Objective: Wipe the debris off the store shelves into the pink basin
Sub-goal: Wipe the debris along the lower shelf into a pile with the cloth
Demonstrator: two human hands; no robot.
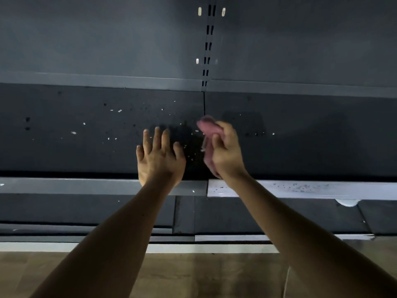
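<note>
Dark grey metal shelving fills most of the frame, wood-look floor (53, 274) along the bottom edge. Back panel (96, 35) up top, slotted upright (207, 46) running down it right of centre, with a few small pale slots beside it. Main shelf (64, 147) spans the middle band; a seam at centre splits it into left and right boards. Front lip (86, 186) runs across below the hands, right section paler and speckled. Lower shelf (279, 216) sits under that, with a pale blotch at its upper right edge. Debris (119, 110): small white flecks and dark crumbs scattered mostly over the left board, densest in the centre between the hands, a few on the right lip. Nothing tall on the shelf; only the two forearms cross the lower shelves and block part of the lip. Left hand (160, 157) is flat, fingers spread and pointing toward the back panel, holding nothing; whether it touches the shelf I can't tell. Right hand (225, 151) is closed around a pink cloth (208, 125), just right of the seam at frame centre. Cloth is bunched, motion-blurred, long axis roughly vertical in frame, sticking out above the fingers and trailing below the palm. Pink basin not in view.
</note>
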